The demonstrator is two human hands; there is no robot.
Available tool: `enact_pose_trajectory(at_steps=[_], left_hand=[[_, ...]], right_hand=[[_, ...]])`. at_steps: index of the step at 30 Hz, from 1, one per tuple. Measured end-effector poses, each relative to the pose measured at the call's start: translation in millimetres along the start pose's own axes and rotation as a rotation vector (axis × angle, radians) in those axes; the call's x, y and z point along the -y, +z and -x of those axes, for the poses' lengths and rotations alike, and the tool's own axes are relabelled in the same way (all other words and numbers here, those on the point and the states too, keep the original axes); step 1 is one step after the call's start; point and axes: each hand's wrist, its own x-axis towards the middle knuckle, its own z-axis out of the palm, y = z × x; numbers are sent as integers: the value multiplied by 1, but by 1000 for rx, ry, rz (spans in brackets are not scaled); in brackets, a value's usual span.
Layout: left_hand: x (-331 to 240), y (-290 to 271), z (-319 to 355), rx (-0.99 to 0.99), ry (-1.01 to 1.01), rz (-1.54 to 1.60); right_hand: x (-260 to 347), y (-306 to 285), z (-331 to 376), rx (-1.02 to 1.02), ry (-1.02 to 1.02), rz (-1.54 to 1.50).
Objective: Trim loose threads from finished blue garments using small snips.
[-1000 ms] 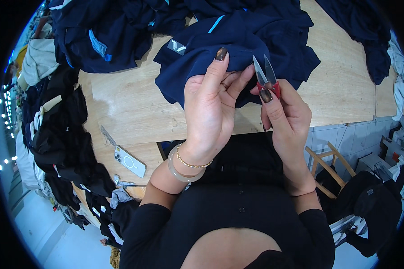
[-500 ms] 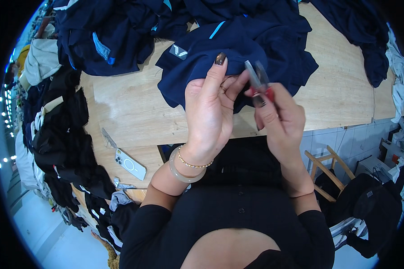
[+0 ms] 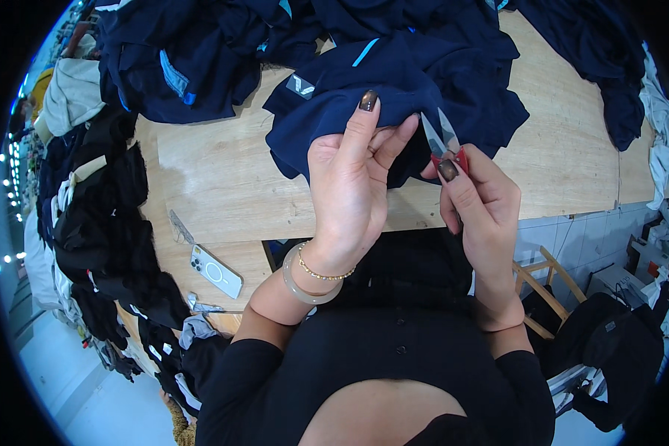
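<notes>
A navy garment (image 3: pixel 476 104) lies rumpled on the wooden table in front of me, with a small grey patch (image 3: pixel 300 87) and a light-blue strip (image 3: pixel 365 52) on it. My left hand (image 3: pixel 349 182) is at its near edge, palm toward me, thumb upright and fingers curled over the cloth. Part of that grip is hidden behind the fingers. In my right hand (image 3: pixel 487 197) is a small pair of scissors (image 3: pixel 440 137) with red handles. Their blades stand apart and point away from me, just right of my left fingertips and over the navy cloth.
More navy garments (image 3: pixel 182 52) are heaped along the far side of the table (image 3: pixel 223 178). Black clothes (image 3: pixel 104 230) pile up on the left. A phone (image 3: pixel 217 273) rests near the table's front edge. On the right, a wooden stool (image 3: pixel 543 293) stands below table height.
My right hand has moved a little right and toward me with the scissors, away from the left fingertips. The left hand stays nearly in place, its curled fingers slightly shifted.
</notes>
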Motion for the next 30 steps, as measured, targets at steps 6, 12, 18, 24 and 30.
enact_pose_trajectory(at_steps=[6,12,18,24,30], left_hand=[[1,0,-1,11,8,2],[1,-3,-1,37,1,14],[1,-3,-1,42,5,25],[2,-4,-2,52,12,17],[3,-4,-2,31,-1,11]], right_hand=[[-3,5,-2,-13,-33,24],[-2,3,-3,7,-25,-3],[-3,2,-4,0,-17,-7],[-3,2,-5,-1,-14,-3],[-4,3,-6,-40,-52,-19]])
